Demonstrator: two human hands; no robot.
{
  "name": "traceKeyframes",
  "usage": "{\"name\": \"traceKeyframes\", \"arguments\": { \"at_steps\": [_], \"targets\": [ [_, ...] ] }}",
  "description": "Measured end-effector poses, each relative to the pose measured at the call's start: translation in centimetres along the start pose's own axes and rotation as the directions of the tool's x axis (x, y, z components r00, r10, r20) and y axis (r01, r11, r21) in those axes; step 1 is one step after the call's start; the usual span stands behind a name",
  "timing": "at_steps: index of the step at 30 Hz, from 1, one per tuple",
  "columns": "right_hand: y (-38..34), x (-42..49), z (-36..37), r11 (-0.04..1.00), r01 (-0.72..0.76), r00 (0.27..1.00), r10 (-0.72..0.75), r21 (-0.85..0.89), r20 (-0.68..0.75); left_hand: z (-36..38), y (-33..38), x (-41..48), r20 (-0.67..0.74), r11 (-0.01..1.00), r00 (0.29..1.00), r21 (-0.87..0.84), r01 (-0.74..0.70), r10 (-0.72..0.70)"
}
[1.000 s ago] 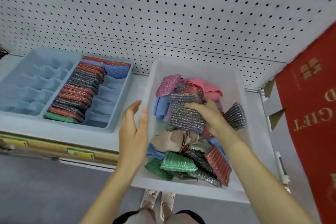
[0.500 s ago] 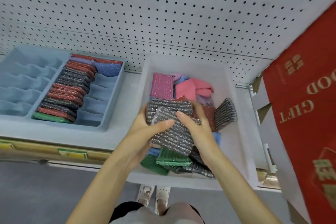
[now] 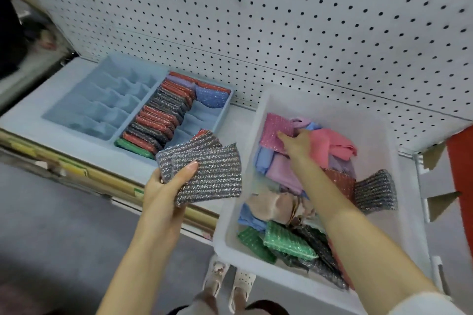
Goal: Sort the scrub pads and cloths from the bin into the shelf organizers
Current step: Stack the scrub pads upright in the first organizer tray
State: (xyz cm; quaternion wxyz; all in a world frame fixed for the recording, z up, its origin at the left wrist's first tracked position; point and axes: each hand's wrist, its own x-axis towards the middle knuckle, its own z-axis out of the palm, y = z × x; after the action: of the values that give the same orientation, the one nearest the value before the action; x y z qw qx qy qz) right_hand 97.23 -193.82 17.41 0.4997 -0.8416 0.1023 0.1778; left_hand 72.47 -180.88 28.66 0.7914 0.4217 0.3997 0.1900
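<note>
Evidently to gather one colour before filing it, the left hand pinched a fanned stack of grey pads, thumb pressed on top and fingers curled beneath, just left of the bin. The right hand reached into the bin's far-left corner, fingertips on a pink pad; whether they pinched it I could not tell. The pads were flat, ribbed, glittery rectangles; the cloths lay soft and crumpled. Left of the bin, the organizer held pads on edge.
</note>
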Motion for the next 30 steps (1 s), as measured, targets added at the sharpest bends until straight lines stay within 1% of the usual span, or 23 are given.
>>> {"name": "traceKeyframes", "arguments": {
  "at_steps": [1,2,4,5,6,8,10,12,14,15,17,20,22,24,25,27,28,29,30],
  "targets": [
    [0.0,-0.3,0.1,1.000,0.014,0.996,-0.014,0.003,-0.090,-0.6,0.0,0.1,-0.032,1.000,0.999,-0.012,-0.004,0.003],
    [-0.2,-0.7,-0.2,0.998,0.046,0.982,-0.037,0.048,-0.185,-1.2,0.1,0.3,-0.060,1.000,0.998,-0.029,-0.005,0.003],
    [-1.3,-1.9,-1.0,0.970,0.171,0.935,-0.104,0.175,-0.339,-2.3,0.3,0.6,-0.106,0.998,0.994,-0.067,-0.012,0.005],
    [-2.4,-2.6,-1.3,0.943,0.252,0.913,-0.156,0.217,-0.378,-2.7,0.5,0.9,-0.123,0.996,0.992,-0.086,-0.021,0.010],
    [-3.6,-3.4,-1.4,0.913,0.327,0.897,-0.218,0.245,-0.384,-3.1,0.8,1.2,-0.137,0.994,0.990,-0.104,-0.030,0.016],
    [-6.6,-5.2,-0.8,0.841,0.467,0.870,-0.383,0.271,-0.310,-3.9,1.4,1.9,-0.152,0.991,0.988,-0.129,-0.045,0.025],
    [-9.4,-6.6,0.9,0.773,0.583,0.812,-0.557,0.249,-0.172,-4.6,2.2,2.8,-0.144,0.989,0.989,-0.136,-0.049,0.029],
    [-11.3,-7.2,3.5,0.746,0.646,0.760,-0.648,0.164,-0.045,-5.5,3.0,4.0,-0.132,0.989,0.991,-0.137,-0.049,0.031],
    [-12.1,-6.5,6.5,0.734,0.679,0.733,-0.679,0.011,0.029,-6.6,4.0,5.7,-0.122,0.989,0.992,-0.141,-0.055,0.038],
    [-12.4,-5.9,8.0,0.725,0.684,0.729,-0.682,-0.078,0.057,-7.3,4.6,6.7,-0.113,0.988,0.993,-0.139,-0.061,0.045],
    [-12.8,-4.7,11.0,0.719,0.661,0.747,-0.659,-0.214,0.095,-8.6,5.9,9.2,-0.075,0.992,0.994,-0.096,-0.084,0.076],
    [-13.1,-3.4,14.7,0.693,0.609,0.771,-0.631,-0.387,0.084,-10.2,7.9,13.8,0.019,0.995,0.995,0.021,-0.096,0.096],
    [-13.1,-2.5,16.1,0.617,0.558,0.772,-0.631,-0.556,0.074,-11.0,9.3,17.3,0.096,0.995,0.992,0.060,-0.084,0.078],
    [-12.8,-1.8,16.7,0.529,0.498,0.764,-0.642,-0.688,0.060,-11.4,10.3,20.3,0.152,0.995,0.987,0.078,-0.058,0.045],
    [-12.7,-1.7,16.9,0.480,0.477,0.744,-0.667,-0.737,0.047,-11.6,10.6,21.4,0.168,0.996,0.986,0.083,-0.039,0.025],
    [-12.2,-1.8,17.8,0.353,0.467,0.665,-0.745,-0.811,0.059,-12.2,10.7,22.9,0.195,0.996,0.981,0.090,0.008,-0.026],
    [-12.0,-2.1,18.3,0.295,0.454,0.641,-0.764,-0.841,0.078,-12.5,10.4,23.3,0.215,0.994,0.975,0.101,0.028,-0.049],
    [-11.9,-2.2,18.7,0.253,0.445,0.613,-0.785,-0.859,0.086,-12.7,10.2,23.7,0.231,0.992,0.970,0.119,0.042,-0.069],
    [-11.8,-2.2,19.0,0.242,0.438,0.614,-0.784,-0.866,0.092,-12.8,10.0,23.9,0.242,0.990,0.967,0.131,0.052,-0.083]
  ]
}}
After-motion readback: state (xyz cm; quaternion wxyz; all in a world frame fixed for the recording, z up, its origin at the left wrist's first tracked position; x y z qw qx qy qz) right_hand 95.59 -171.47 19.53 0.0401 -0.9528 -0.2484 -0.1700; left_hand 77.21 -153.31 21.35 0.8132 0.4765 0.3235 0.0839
